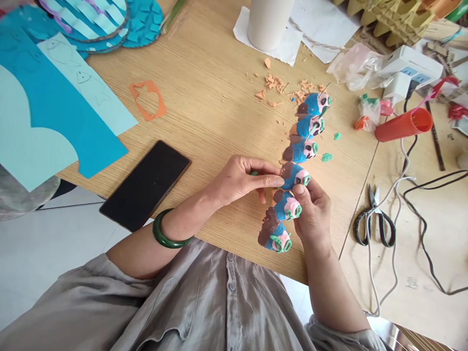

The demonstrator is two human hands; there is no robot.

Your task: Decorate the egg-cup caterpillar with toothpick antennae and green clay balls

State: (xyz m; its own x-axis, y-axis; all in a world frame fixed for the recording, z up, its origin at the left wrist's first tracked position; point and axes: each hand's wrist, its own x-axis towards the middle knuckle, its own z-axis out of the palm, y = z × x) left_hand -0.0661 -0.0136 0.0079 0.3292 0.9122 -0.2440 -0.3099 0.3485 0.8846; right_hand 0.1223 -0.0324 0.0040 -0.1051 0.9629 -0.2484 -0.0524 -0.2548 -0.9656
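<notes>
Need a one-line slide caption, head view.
Left hand and right hand touch opposite sides of one blue-and-pink piece in a row of six; phone at left, scissors right.

Ahead of the left fingers (269,181), a hand could pass over the tabletop (212,122) between the orange cutout (161,106) and the shavings (276,83). The row of painted figures (302,150) bars the way just before and behind the fingertips. Well right of the right thumb (303,195), scissors (375,207) and cables (426,224) obstruct; left of the left fingers, the phone (146,185).
</notes>
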